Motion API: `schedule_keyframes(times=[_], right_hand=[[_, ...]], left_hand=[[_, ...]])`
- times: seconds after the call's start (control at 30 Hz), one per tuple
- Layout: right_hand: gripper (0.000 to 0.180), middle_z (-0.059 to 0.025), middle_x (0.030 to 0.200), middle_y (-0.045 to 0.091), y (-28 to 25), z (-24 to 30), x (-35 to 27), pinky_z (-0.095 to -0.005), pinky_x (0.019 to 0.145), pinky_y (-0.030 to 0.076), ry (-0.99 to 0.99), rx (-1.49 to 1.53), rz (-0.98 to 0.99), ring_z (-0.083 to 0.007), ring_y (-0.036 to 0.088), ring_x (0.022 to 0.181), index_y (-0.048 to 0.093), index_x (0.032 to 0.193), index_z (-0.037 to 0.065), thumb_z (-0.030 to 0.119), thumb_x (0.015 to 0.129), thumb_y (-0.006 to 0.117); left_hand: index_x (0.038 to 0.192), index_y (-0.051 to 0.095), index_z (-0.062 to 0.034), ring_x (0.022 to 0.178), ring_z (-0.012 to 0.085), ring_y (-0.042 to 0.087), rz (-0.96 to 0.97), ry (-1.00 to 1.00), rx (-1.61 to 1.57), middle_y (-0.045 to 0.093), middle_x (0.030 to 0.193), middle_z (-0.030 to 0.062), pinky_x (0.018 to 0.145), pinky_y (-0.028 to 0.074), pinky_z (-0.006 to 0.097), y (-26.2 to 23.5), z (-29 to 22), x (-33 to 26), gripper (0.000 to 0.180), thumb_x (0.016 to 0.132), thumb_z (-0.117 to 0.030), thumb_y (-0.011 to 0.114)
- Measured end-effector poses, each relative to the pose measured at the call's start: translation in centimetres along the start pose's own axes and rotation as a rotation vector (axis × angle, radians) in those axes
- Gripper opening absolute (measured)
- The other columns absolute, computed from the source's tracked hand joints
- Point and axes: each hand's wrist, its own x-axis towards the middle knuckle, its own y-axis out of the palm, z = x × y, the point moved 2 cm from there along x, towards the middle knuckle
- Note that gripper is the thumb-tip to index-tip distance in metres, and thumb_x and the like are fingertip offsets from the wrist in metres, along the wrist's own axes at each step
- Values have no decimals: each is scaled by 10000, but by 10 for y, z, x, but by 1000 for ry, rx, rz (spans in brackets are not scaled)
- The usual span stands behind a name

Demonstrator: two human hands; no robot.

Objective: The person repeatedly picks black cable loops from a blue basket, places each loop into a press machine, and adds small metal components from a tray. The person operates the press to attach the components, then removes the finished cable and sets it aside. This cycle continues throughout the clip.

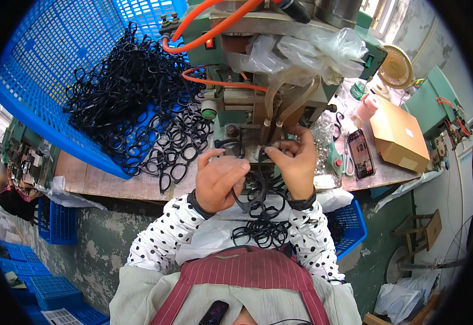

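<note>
At the green bench machine's metal fixture, my right hand pinches a black spectacle frame between thumb and fingers. My left hand is close beside it, fingers bent around another black spectacle frame that hangs below the palm; its fingertips are partly hidden. Two pale tubes come down just above the right fingertips. Several more black frames lie tangled on whitish plastic in my lap. Left of the machine, a loose pile of black frames spreads over the wooden tabletop.
A tipped blue basket spills a large heap of frames at the left. Orange hoses loop over the machine. On the right are small metal parts, scissors, a phone and a cardboard box. Another blue basket stands below.
</note>
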Motion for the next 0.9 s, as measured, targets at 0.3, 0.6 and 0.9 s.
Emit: schedule_keyframes(times=[0.3, 0.6, 0.9], right_hand=[[469, -94, 864, 682, -8, -9, 5, -296, 673, 493, -145, -223, -158, -162, 622, 728, 540, 1159, 27, 38, 738, 746], [247, -60, 1113, 637, -132, -106, 18, -449, 888, 398, -313, -1168, -185, -300, 537, 1056, 687, 951, 135, 174, 721, 768], [94, -81, 837, 663, -120, -111, 13, -359, 701, 486, -320, -863, -395, -253, 620, 780, 647, 888, 65, 145, 854, 681]], left_hand=[[1170, 612, -15, 1020, 273, 642, 155, 226, -276, 646, 1148, 133, 938, 499, 436, 26, -20, 9, 408, 762, -17, 628], [1247, 568, -37, 1059, 304, 603, 237, 196, -345, 592, 1242, 129, 971, 477, 459, 40, -12, 1, 498, 754, 8, 617], [1235, 577, -40, 1078, 273, 603, 235, 230, -259, 589, 1251, 123, 996, 456, 464, 38, -13, 0, 431, 806, -54, 610]])
